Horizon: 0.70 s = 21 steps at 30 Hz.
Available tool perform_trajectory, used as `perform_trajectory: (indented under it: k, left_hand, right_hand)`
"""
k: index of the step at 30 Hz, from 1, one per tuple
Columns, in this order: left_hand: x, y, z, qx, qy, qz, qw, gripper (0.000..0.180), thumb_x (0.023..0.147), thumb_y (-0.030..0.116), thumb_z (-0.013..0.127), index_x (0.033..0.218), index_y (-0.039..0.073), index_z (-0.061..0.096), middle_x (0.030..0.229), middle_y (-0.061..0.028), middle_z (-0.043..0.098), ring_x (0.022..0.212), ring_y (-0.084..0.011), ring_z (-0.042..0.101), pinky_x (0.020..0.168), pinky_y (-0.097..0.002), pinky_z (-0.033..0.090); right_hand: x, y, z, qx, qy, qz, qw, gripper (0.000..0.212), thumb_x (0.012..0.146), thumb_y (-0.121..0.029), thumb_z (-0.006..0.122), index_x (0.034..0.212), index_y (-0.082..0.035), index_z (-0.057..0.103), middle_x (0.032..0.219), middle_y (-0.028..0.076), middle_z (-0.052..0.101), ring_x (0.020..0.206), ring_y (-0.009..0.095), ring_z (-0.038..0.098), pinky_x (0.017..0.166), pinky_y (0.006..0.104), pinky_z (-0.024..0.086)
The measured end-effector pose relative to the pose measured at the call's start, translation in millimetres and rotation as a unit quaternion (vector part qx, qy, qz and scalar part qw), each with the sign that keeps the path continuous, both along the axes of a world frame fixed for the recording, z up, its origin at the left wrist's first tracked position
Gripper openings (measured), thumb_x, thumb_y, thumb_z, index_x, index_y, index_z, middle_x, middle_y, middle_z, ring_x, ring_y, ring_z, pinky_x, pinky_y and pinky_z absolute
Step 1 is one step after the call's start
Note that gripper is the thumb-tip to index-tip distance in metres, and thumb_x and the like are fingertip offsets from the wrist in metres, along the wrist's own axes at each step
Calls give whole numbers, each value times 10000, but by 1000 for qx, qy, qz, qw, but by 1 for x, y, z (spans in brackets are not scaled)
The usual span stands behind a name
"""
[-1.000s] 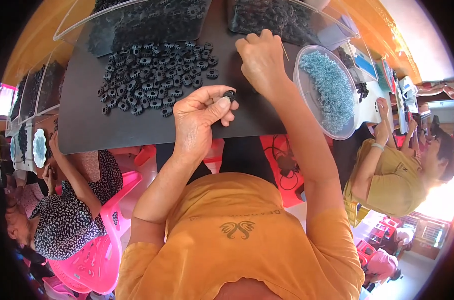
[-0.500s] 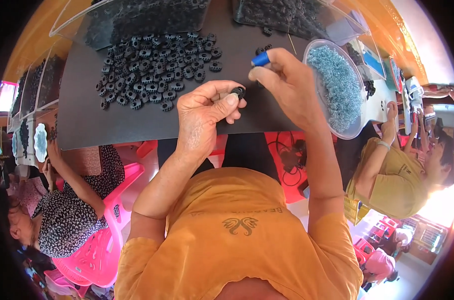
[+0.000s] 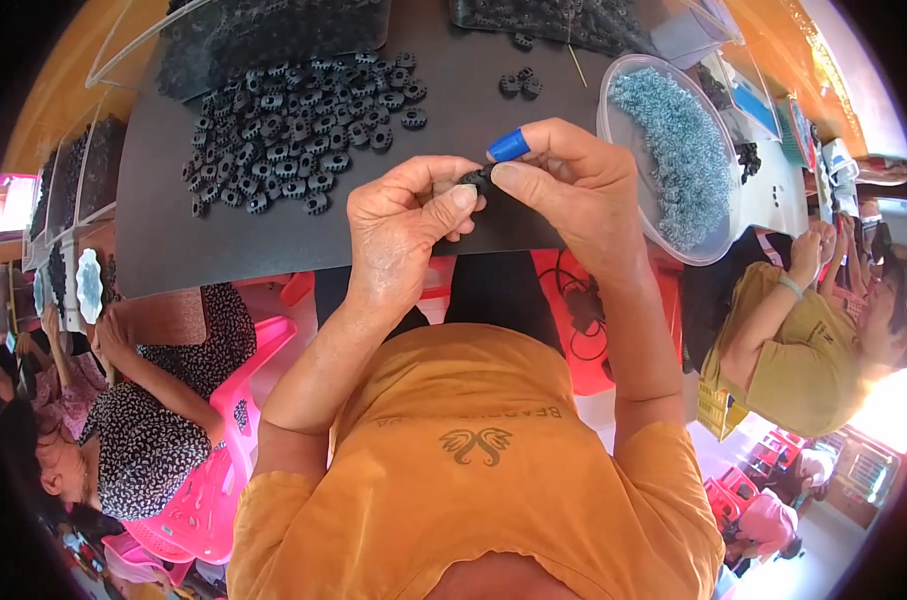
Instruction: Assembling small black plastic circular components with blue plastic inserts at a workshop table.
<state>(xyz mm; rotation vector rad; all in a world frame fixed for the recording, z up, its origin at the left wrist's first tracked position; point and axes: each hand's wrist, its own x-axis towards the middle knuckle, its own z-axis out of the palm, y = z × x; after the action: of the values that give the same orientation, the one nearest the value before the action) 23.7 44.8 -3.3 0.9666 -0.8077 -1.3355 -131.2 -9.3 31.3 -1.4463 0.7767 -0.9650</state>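
On the dark counter [image 3: 224,240] I count one clear round tub [image 3: 629,140], holding pale blue bits too small to make out, and two clear bins [image 3: 377,35] of black pieces. One small black piece [image 3: 481,179], partly hidden, sits between my fingertips, above the counter's near edge; my left grip [image 3: 404,215] and right grip [image 3: 589,195] (blue cap [image 3: 509,146] on its forefinger) both pinch it. Three loose pieces [image 3: 521,84] cluster ahead; the left-hand pile [image 3: 284,140] is uncountable.
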Motion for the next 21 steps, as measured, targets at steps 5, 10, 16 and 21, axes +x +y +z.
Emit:
perform_trajectory:
  k: [5, 10, 16, 21]
  left_hand:
    - [-3, 1, 1, -30, -71, 18, 997, 194, 820, 50, 657, 997, -29, 643, 784, -66, 657, 623, -75, 550, 580, -189, 458]
    - [-4, 1, 2, -17, -81, 0, 997, 181, 835, 56, 644, 996, -26, 639, 778, -54, 655, 615, -68, 546, 579, -185, 459]
    - [-4, 4, 0, 7, -44, -25, 999, 178, 841, 56, 638, 998, -27, 636, 765, -51, 649, 595, -63, 540, 557, -181, 456]
    - [-4, 3, -1, 12, -63, -23, 998, 160, 834, 48, 644, 971, -35, 643, 734, -53, 644, 576, -60, 532, 533, -174, 446]
  right_hand:
    - [-5, 1, -2, -117, 102, -44, 987, 25, 762, 10, 623, 785, 19, 617, 738, -11, 570, 657, 34, 495, 578, 196, 401]
    - [-9, 1, 10, -61, 129, -9, 990, 23, 764, 21, 605, 786, 18, 607, 707, -4, 598, 621, 28, 506, 559, 188, 408]
    - [-8, -2, 3, -12, 77, 31, 996, 19, 773, 23, 582, 765, 18, 565, 669, 23, 620, 577, 38, 519, 528, 202, 418]
    - [-9, -3, 4, -67, 176, 30, 982, 65, 757, 3, 586, 756, 25, 525, 603, 52, 561, 556, 62, 503, 505, 246, 410]
